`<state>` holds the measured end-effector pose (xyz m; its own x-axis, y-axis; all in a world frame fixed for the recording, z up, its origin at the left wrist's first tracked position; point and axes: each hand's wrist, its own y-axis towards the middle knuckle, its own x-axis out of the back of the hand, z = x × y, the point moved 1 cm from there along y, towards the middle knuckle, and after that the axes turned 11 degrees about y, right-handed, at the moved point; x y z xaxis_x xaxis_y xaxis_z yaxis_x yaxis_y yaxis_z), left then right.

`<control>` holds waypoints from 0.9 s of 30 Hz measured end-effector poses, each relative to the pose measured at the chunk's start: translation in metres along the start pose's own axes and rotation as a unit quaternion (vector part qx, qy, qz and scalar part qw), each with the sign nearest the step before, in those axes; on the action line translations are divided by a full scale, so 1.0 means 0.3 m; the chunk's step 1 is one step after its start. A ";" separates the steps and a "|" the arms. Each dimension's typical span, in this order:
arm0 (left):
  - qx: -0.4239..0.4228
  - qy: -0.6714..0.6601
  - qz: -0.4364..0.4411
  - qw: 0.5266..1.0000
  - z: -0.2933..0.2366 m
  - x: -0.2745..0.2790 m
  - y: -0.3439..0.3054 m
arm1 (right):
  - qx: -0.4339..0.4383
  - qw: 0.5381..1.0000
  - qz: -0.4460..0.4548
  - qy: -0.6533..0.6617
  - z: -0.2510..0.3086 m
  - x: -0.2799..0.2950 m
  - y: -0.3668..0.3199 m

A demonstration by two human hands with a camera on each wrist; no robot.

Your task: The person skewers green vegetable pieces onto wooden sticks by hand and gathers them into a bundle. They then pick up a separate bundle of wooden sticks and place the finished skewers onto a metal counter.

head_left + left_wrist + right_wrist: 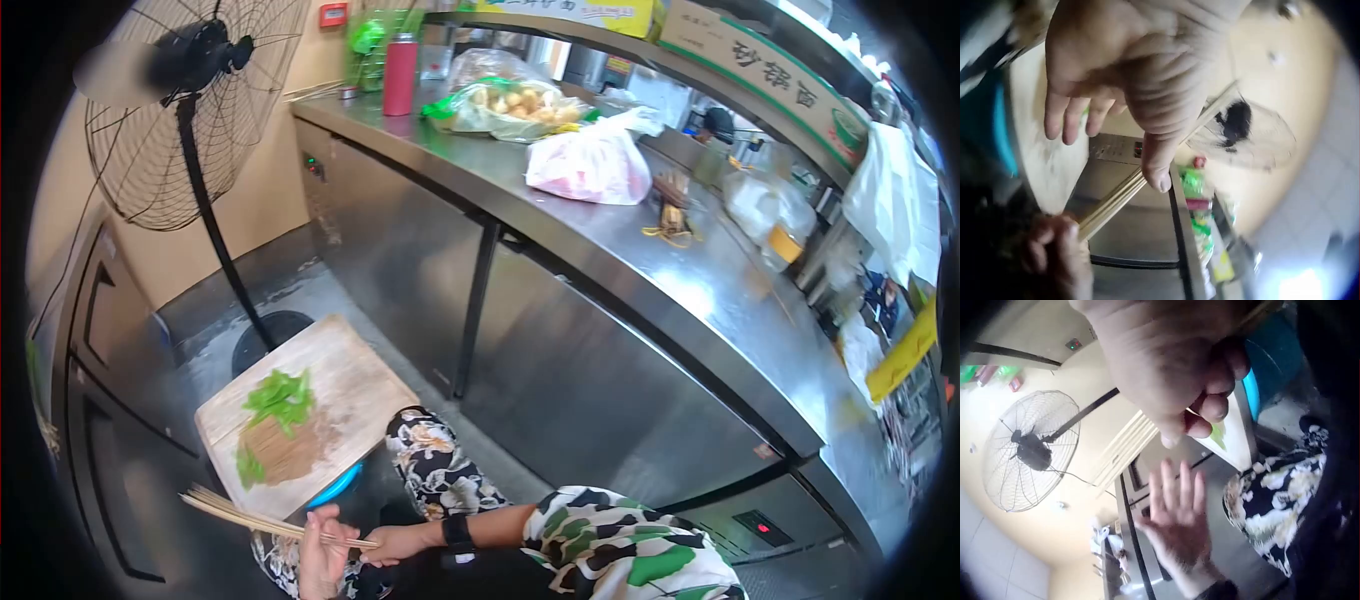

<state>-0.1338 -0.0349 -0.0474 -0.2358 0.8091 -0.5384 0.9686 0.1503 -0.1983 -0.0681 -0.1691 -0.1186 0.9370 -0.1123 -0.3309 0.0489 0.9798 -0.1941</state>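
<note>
A bundle of thin pale wooden skewers (235,512) slants out over the near edge of a cutting board (355,370). My right hand (397,543) grips the bundle at its near end; in the right wrist view the skewers (1124,447) fan out past the curled fingers. My left hand (322,560) is beside the bundle with its fingers straight. Seen from the left wrist, the left thumb (1159,164) overlaps the skewers (1113,206). On the board lie green leaf pieces (280,400) and a flat brown pile (278,452).
Part of a blue tub (338,486) shows below the board. A black standing fan (205,60) is behind it. Along the right runs a steel counter (690,290) bearing a red bottle (400,75), a bag of pale food (515,105) and a white plastic bag (590,160).
</note>
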 end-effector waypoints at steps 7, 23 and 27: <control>-0.012 -0.098 -0.054 0.994 0.104 0.056 0.063 | -0.104 0.991 -0.053 0.061 -0.003 0.039 -0.008; -0.041 -0.102 -0.211 0.971 -0.227 0.402 0.186 | -0.171 0.979 -0.095 0.057 -0.019 0.074 0.023; -0.050 -0.077 -0.229 0.969 -0.148 0.503 0.225 | -0.190 0.971 -0.140 0.027 -0.050 0.089 0.030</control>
<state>-0.1005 0.1226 -0.1057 -0.6446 0.5507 -0.5304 0.7603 0.5345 -0.3691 -0.0478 -0.1658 -0.1430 0.8851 -0.3841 -0.2626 0.1582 0.7791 -0.6066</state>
